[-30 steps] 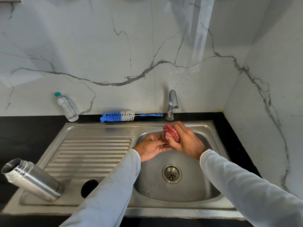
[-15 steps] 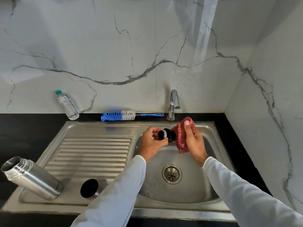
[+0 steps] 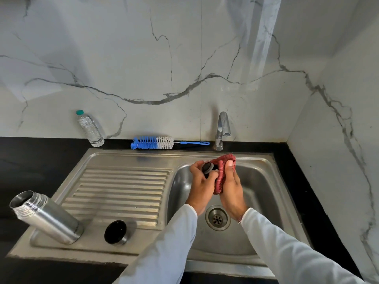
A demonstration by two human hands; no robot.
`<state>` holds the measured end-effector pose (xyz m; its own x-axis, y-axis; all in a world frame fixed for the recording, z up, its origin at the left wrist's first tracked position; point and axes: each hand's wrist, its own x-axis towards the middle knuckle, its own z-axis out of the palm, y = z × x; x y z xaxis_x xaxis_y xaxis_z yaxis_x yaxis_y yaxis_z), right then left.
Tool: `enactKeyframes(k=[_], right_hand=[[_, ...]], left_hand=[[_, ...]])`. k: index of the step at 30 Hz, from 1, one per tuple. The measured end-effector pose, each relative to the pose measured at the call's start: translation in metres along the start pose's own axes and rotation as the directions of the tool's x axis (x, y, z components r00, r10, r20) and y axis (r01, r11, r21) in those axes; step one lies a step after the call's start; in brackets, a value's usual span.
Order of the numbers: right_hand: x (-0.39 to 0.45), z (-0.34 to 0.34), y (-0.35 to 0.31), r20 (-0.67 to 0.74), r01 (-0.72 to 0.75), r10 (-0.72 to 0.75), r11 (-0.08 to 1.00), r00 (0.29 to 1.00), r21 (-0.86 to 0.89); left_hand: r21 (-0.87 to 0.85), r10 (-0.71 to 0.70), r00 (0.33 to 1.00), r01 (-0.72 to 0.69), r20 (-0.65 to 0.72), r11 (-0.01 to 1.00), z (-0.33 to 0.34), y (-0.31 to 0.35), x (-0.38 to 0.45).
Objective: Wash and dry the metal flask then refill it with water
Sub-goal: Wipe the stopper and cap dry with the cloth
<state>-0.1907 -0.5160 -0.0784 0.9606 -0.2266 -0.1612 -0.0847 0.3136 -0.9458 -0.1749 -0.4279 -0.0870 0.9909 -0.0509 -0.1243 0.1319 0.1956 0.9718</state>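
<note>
At frame centre, left hand [image 3: 202, 182] grips the stopper [image 3: 207, 168]; right hand [image 3: 230, 184] holds the cloth [image 3: 220, 173] against it. Best to turn the stopper inside the cloth. The flask [image 3: 46, 217] lies open at lower left.

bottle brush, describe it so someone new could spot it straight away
Start at the tap behind the sink. Just to its left, the bottle brush lies flat along the counter's back edge. It alone has blue and white bristles on a thin blue handle.
</note>
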Motion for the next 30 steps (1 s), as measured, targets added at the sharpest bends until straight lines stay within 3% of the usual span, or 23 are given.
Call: enactKeyframes(k=[7, 11, 13, 16, 18, 21, 23, 26, 30], right_hand=[[0.005, 0.005, -0.002, -0.134, -0.091, 0.134, 0.954, 0.982, 0.287], [0.017, -0.002, -0.008, -0.143, -0.123, 0.192, 0.912, 0.971, 0.391], [0.024, -0.005, -0.009, -0.065, -0.182, 0.242, 0.857, 0.968, 0.482], [0.021, -0.01, -0.008, 0.075, -0.31, 0.325, 0.771, 0.943, 0.556], [0.015, -0.014, -0.011, 0.174, -0.367, 0.326, 0.771, 0.929, 0.521], [0.011, -0.017, -0.014, 0.194, -0.307, 0.249, 0.872, 0.949, 0.382], [0.015, -0.015, -0.013, 0.134, -0.29, 0.261, 0.91, 0.956, 0.295], [0.022, -0.016, -0.008, -0.073, -0.243, 0.26, 0.951, 0.963, 0.19], [0.013, -0.005, -0.009, -0.06, -0.116, 0.121, 0.99, 0.991, 0.076]], left_hand=[[0.002, 0.042, 0.998, -0.042, -0.042, 0.999, -0.011, -0.001, 0.002], [0.131, 0.191, 0.981, -0.187, -0.02, 0.974, -0.021, 0.005, 0.007], [0.312, 0.306, 0.952, -0.3, 0.03, 0.901, -0.027, 0.01, 0.01], [0.609, 0.467, 0.875, -0.439, 0.125, 0.661, -0.034, 0.015, 0.012], [0.684, 0.444, 0.879, -0.43, 0.17, 0.589, -0.038, 0.019, 0.012], [0.776, 0.308, 0.932, -0.337, 0.193, 0.533, -0.044, 0.02, 0.013], [0.787, 0.251, 0.95, -0.295, 0.183, 0.542, -0.048, 0.02, 0.012], [0.767, 0.236, 0.946, -0.32, 0.223, 0.556, -0.052, 0.018, 0.013], [0.761, 0.259, 0.911, -0.41, 0.321, 0.502, -0.043, 0.014, 0.014]])
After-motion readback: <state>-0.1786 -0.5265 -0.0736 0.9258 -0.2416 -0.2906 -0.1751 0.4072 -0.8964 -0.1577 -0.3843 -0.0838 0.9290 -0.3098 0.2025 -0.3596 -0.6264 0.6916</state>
